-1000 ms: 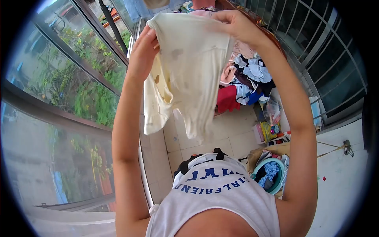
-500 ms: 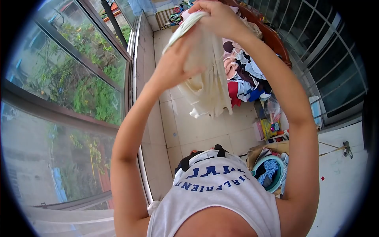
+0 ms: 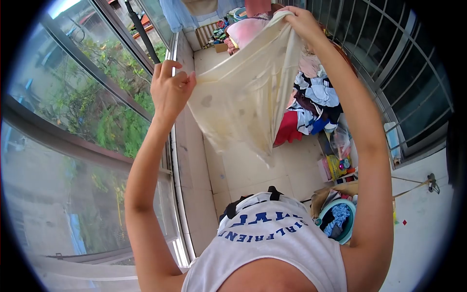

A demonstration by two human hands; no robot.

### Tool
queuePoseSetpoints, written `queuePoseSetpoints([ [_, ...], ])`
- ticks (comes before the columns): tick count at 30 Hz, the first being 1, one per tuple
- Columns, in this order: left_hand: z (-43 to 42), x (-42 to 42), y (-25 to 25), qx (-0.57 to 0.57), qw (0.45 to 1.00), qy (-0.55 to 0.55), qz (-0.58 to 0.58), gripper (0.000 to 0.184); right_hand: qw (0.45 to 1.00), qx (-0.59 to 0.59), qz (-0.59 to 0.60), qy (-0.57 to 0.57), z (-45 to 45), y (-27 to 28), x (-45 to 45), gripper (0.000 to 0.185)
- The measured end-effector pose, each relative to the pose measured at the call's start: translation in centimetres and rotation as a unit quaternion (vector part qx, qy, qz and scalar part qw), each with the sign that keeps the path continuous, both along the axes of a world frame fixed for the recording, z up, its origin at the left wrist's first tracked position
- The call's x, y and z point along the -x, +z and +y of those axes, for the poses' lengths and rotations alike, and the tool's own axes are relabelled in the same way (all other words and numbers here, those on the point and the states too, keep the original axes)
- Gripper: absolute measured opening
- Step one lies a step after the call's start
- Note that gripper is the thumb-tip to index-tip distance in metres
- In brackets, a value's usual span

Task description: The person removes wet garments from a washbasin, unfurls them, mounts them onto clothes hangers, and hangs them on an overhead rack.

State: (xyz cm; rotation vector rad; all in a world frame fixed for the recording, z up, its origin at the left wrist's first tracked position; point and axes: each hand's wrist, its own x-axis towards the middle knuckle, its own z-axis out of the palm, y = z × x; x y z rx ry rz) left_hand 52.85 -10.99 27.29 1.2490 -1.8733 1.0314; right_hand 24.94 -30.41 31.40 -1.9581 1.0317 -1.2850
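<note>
A thin cream cloth (image 3: 238, 104) with faint darker spots hangs stretched between my hands, semi-transparent against the floor. My right hand (image 3: 304, 24) is closed on its bunched upper edge, high and to the right. Lower on the left, my left hand (image 3: 171, 87) has its fingers curled, with the cloth's left edge drawn to the thumb side. The lower edge droops unevenly above the tiles. Whether it is a garment or a plain sheet I cannot tell.
A pile of mixed clothes (image 3: 316, 92) lies on wooden furniture at the right. A teal basin (image 3: 348, 232) holding blue and dark cloth stands near my right elbow. Windows (image 3: 97, 73) line the left side; a barred window (image 3: 389, 58) is on the right.
My hands have moved apart, the left one going left and the right one right. The cloth, gathered between them before, is now spread wide.
</note>
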Motion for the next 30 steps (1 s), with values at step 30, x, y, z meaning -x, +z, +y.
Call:
queuePoseSetpoints([
  [30,-10.6,-11.0,6.8,-0.354,0.487,-0.284,0.746,0.035,0.951,0.0,0.066,0.302,-7.9,3.0,-11.7,0.019],
])
